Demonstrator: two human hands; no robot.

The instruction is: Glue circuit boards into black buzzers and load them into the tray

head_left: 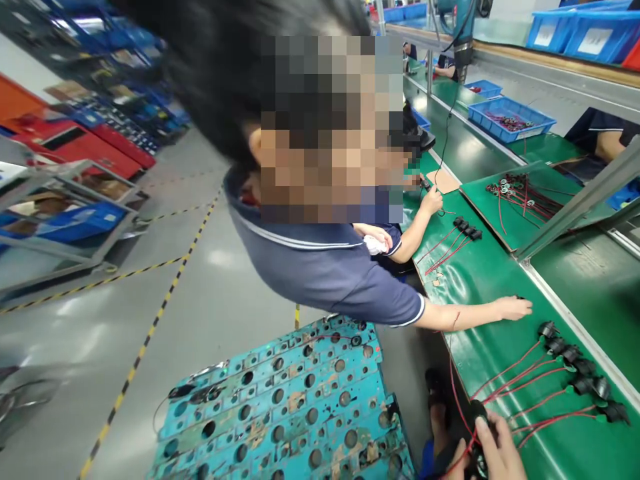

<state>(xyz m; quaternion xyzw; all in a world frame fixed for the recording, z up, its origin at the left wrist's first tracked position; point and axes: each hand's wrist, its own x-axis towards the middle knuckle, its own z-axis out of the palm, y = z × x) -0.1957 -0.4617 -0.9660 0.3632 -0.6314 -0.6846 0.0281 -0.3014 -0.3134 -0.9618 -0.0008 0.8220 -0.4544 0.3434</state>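
Note:
At the bottom right, my right hand (500, 450) is closed around a black rounded part (479, 410), with the thumb on top. Thin red wires (465, 427) run from beside it towards my left hand (456, 463). Only part of my left hand shows at the lower edge; its fingers seem pinched on the wires. A dark shiny piece (481, 465) sits between both hands. Beyond them, a row of black round parts (583, 373) with red wires lies on the green bench (590, 443), wires pointing towards me.
A co-worker in a navy shirt (330, 280) stands close, one hand (515, 308) reaching over the bench near the row. More wired black parts (467, 229) lie farther along. A turquoise perforated platform (280, 407) is on the floor. A metal post (585, 197) rises from the bench.

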